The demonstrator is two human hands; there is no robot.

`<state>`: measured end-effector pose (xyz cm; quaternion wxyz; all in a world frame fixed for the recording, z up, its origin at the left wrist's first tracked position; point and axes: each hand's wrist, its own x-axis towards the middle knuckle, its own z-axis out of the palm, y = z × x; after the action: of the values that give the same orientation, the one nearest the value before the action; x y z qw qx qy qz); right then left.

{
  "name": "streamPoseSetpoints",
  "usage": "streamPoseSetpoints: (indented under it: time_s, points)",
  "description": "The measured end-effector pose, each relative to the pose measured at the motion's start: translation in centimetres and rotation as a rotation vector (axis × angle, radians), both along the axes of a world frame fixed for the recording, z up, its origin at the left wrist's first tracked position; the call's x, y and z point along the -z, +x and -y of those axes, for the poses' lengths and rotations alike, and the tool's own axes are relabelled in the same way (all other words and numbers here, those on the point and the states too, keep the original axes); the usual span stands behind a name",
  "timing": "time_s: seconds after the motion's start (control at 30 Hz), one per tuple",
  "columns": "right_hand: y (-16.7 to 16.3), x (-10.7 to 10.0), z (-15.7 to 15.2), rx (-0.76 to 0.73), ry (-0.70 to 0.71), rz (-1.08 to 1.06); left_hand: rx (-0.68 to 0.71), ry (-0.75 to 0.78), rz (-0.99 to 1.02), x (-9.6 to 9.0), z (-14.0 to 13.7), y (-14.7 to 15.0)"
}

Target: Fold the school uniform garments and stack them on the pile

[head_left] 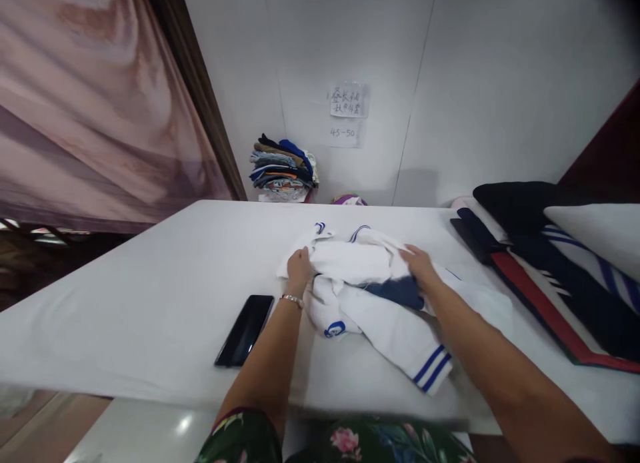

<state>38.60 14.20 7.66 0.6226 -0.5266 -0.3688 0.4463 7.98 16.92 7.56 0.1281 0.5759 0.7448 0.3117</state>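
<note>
A white long-sleeved jacket [350, 263] with blue stripes at cuff and collar lies rumpled on the white table [150, 303]. One sleeve stretches toward me, its two blue cuff stripes near the table's front edge. Navy cloth shows in the middle of the garment, and a round blue emblem sits on the white part below. My left hand [300, 270] grips the jacket at its left side, fingers closed on the fabric. On the right side, my right hand [419, 266] pinches the white cloth, its fingers partly hidden by the hand itself.
A black phone [245, 331] lies left of my left forearm. Folded dark, red and striped garments [560, 270] are piled along the right side. Beyond the far edge stands a stack of folded clothes [283, 166] by the wall. A pink curtain [100, 103] hangs at left.
</note>
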Motion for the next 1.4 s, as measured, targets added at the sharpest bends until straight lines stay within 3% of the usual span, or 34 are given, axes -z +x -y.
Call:
streamPoseSetpoints:
  time_s: [0.1, 0.2, 0.33, 0.47, 0.53, 0.63, 0.73, 0.8, 0.87, 0.97, 1.17, 1.27, 1.4]
  points:
    - [4.2, 0.2, 3.0, 0.074, 0.037, -0.06, -0.003, 0.144, 0.073, -1.0, 2.4, 0.2]
    - [7.2, 1.2, 7.5, 0.098, 0.051, -0.133, 0.193, 0.274, 0.128, -0.7, 6.1, 1.3]
    - [9.1, 3.3, 13.7, -0.045, -0.2, -0.145, 0.517, 0.117, 0.005, 1.2, 10.9, 2.1]
    - [9.5, 4.5, 16.9, -0.162, -0.318, -0.119, 0.587, -0.039, 0.015, 1.5, 13.2, 0.9]
    - [9.6, 4.6, 17.1, -0.22, -0.319, -0.11, 0.559, -0.033, 0.055, 0.5, 13.4, 0.2]
    - [9.7, 4.7, 16.5, -0.288, -0.336, -0.097, 0.416, 0.151, 0.048, -1.6, 12.5, -0.5]
    - [9.5, 4.6, 15.9, -0.242, -0.386, -0.076, 0.304, 0.361, -0.016, -3.3, 10.7, -0.3]
    - [9.1, 4.4, 15.8, -0.222, -0.407, -0.051, 0.291, 0.408, -0.058, -3.6, 9.2, 0.2]
    - [8.7, 4.2, 16.0, -0.252, -0.416, -0.018, 0.286, 0.362, -0.108, -3.1, 7.7, 0.6]
    - [8.4, 3.9, 16.7, -0.283, -0.4, 0.079, 0.235, 0.161, -0.139, -1.8, 6.3, 0.8]
    - [8.9, 2.7, 18.0, -0.223, -0.308, 0.273, 0.176, -0.288, -0.097, -0.2, 7.0, -0.1]
    - [9.2, 1.7, 18.2, -0.231, -0.289, 0.33, 0.226, -0.301, -0.121, 0.0, 7.7, -0.7]
    - [9.4, 0.5, 17.7, -0.159, -0.196, 0.311, 0.217, -0.148, -0.107, -1.0, 7.3, -2.0]
